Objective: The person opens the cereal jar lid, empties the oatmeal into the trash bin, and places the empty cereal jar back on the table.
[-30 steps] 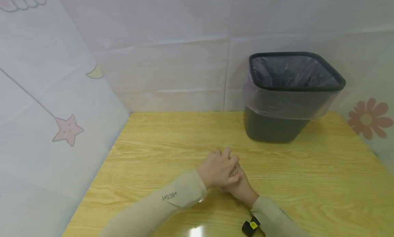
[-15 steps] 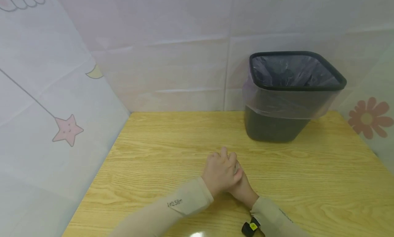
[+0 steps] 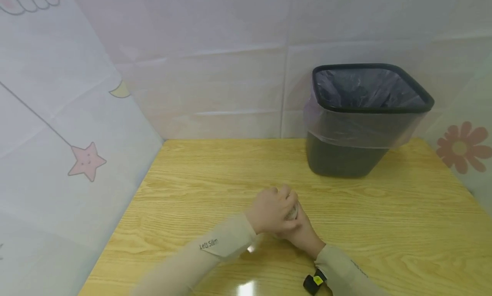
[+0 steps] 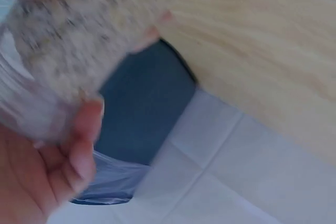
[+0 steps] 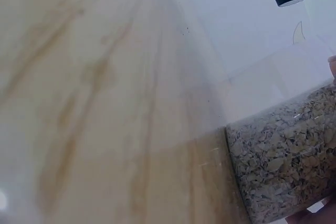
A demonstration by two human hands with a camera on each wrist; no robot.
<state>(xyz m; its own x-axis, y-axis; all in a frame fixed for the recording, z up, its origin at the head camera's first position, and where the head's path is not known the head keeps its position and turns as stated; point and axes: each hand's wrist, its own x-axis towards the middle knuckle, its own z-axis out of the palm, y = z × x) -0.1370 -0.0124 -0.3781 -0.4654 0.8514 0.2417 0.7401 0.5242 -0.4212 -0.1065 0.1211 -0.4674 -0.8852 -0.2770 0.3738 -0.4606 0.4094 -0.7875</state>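
Both hands meet around a clear jar (image 3: 292,213) of pale, dark-flecked flakes that look like oats, held over the table. My left hand (image 3: 269,210) comes from the left and grips one end of it. In the left wrist view, the fingers and thumb of that hand (image 4: 31,177) curl round the jar's transparent end, past the flakes. My right hand (image 3: 303,234) holds the jar's body from below and the right. In the right wrist view the jar (image 5: 283,156) lies tilted, its flakes packed against the near end. The hands hide most of it in the head view.
A dark bin (image 3: 342,159) with a translucent liner stands on the wooden table (image 3: 200,172) at the back right. Pale printed sheets (image 3: 215,86) wall in the table behind and at the sides. A black wrist camera (image 3: 313,283) hangs below the right sleeve.
My left hand turned over the jar with its wrist lower half a second ago, and now has turned back, baring more of the jar. The right hand keeps nearly the same place.
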